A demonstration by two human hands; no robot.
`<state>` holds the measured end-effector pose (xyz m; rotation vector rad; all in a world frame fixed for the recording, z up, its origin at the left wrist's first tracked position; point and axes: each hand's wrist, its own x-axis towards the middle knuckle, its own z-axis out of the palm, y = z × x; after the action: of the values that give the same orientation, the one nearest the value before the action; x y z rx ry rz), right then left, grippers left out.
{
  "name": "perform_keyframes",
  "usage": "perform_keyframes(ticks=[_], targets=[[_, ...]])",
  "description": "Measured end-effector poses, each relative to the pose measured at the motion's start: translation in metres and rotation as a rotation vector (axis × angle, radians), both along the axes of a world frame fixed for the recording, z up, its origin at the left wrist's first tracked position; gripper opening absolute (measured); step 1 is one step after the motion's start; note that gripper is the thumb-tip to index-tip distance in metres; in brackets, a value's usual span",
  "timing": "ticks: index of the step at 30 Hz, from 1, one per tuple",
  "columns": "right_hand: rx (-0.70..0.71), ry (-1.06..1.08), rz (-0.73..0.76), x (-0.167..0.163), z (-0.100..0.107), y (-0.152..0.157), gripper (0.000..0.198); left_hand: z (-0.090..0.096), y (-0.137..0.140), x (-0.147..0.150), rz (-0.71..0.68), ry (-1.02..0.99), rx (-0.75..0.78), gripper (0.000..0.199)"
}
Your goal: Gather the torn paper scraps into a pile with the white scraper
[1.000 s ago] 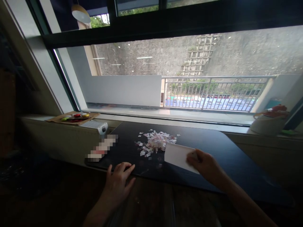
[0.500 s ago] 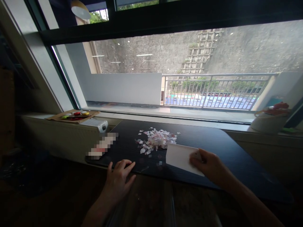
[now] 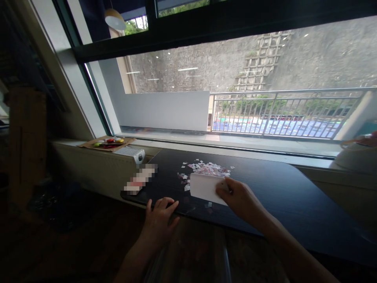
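My right hand (image 3: pixel 235 194) pinches the right end of a white card (image 3: pixel 204 188), thumb on the near side. The card stands tilted in front of a heap of small paper scraps (image 3: pixel 210 169) and hides part of it. A few loose scraps (image 3: pixel 208 204) lie on the near side of the card. At the near edge of the dark table (image 3: pixel 262 177), my left hand (image 3: pixel 161 214) rests with its fingers spread, holding nothing. Beyond it lies a long, blurred-out pale and red item (image 3: pixel 140 181).
Left of the table, a radiator (image 3: pixel 97 165) runs below the sill, with a brown board (image 3: pixel 107 143) of colourful small things on top. A large window with a railing (image 3: pixel 273 114) outside stands behind. A cardboard box (image 3: pixel 28 149) is at far left, a pale container (image 3: pixel 355 157) at right.
My right hand has moved the card left across the front of the heap, covering more of it. The whole view has shifted slightly; my left hand stays at the table edge.
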<state>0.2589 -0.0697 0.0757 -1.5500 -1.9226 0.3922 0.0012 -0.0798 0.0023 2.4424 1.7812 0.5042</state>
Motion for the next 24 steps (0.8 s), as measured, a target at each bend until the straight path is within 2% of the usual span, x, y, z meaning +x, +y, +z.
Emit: perform_keyframes(ticks=[3,5,10,14,17,20,24], targets=[[-0.007,-0.043,0.065,-0.016,0.002,0.006,0.018,-0.001,0.000,0.001,-0.003,-0.017,0.006,0.044],[-0.010,-0.090,0.056,-0.016,0.006,0.005,0.019,-0.001,0.000,0.000,-0.013,-0.025,0.011,0.045],[-0.004,-0.191,-0.058,0.020,0.013,-0.005,0.021,-0.002,-0.001,0.000,-0.015,-0.034,0.015,0.043],[-0.032,-0.148,-0.121,0.050,0.002,-0.013,0.025,-0.002,-0.002,0.000,-0.018,-0.037,0.019,0.042],[-0.085,0.026,-0.105,0.058,-0.013,-0.017,0.025,-0.002,-0.001,-0.001,-0.026,-0.023,0.005,0.043],[-0.124,0.328,-0.076,0.061,-0.024,-0.018,0.024,-0.002,-0.001,-0.002,-0.018,-0.012,0.003,0.043],[-0.152,0.532,-0.187,0.076,-0.035,-0.015,0.025,-0.002,-0.001,-0.002,-0.009,-0.012,0.009,0.043]])
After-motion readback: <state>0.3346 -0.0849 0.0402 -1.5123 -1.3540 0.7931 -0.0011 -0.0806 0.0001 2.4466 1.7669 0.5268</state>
